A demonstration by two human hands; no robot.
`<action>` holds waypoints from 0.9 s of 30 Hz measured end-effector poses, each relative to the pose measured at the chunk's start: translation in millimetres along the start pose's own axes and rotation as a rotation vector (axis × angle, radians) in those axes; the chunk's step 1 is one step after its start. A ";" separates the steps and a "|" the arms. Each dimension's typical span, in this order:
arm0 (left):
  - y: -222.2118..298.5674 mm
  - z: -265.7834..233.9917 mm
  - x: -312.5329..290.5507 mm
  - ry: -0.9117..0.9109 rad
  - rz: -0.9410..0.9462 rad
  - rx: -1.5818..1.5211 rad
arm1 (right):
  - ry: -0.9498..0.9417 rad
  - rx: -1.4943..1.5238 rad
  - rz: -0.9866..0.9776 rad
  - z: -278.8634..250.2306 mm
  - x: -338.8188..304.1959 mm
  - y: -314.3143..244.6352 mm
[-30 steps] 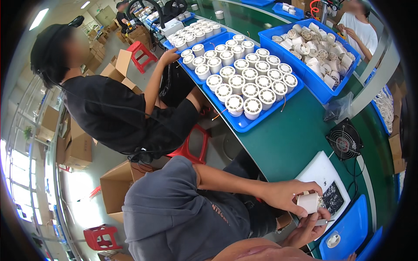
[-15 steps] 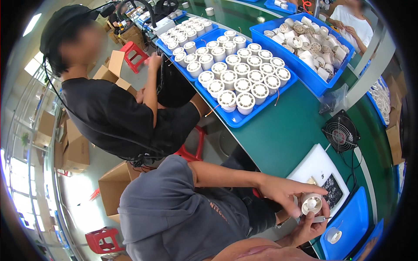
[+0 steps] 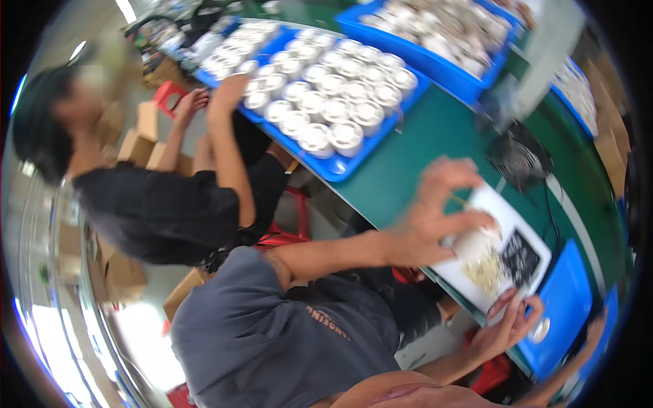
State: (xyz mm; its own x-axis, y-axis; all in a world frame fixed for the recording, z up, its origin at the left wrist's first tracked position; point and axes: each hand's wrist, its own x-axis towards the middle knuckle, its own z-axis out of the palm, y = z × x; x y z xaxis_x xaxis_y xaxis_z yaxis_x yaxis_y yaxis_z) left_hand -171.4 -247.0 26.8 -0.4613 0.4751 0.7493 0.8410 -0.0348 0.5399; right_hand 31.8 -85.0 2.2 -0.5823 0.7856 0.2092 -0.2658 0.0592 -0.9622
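My left hand [image 3: 435,217], smeared by motion, is closed round a white cylindrical housing [image 3: 476,246]. A thin yellowish wire [image 3: 459,200] shows beside its fingers. The housing is over a white foam board [image 3: 488,198], above a heap of small pale-yellow pieces [image 3: 484,273]. Beside that heap, a black patch [image 3: 522,262] on the board carries small dark bits. Close to the board's near edge, my right hand [image 3: 507,323] has its fingers curled round a slim greyish tool, mostly hidden. Another white round part [image 3: 539,331] lies in the blue tray [image 3: 570,292] to the right.
Blue trays [image 3: 337,168] hold rows of white round housings. Behind stands a blue bin [image 3: 435,64] of loose white parts. A black fan [image 3: 520,156] with a cable sits on the green table [image 3: 401,180]. A co-worker [image 3: 156,204] sits left; another person's hand [image 3: 597,328] is at lower right.
My hands have parted. The left has carried the housing up and left; the right has stayed lower, by the board. The co-worker's hand has reached to the trays, and the view has shifted.
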 end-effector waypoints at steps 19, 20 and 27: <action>-47.4 -40.3 3.5 -0.032 -0.202 0.094 | -0.002 0.122 0.034 -43.4 2.0 18.9; -51.1 -39.9 3.7 -0.009 -0.472 -0.507 | -0.001 0.116 0.028 -43.5 1.9 18.9; -57.1 -29.6 0.1 -0.080 -0.925 -1.384 | 0.053 0.064 -0.018 -30.1 0.9 14.5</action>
State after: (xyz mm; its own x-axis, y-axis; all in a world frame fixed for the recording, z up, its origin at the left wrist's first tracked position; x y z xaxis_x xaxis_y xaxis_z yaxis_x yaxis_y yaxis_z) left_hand -227.8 -271.0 7.4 -0.5766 0.8170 0.0078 -0.5784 -0.4149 0.7024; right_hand 50.6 -64.9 -16.8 -0.5360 0.8162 0.2156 -0.3258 0.0356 -0.9448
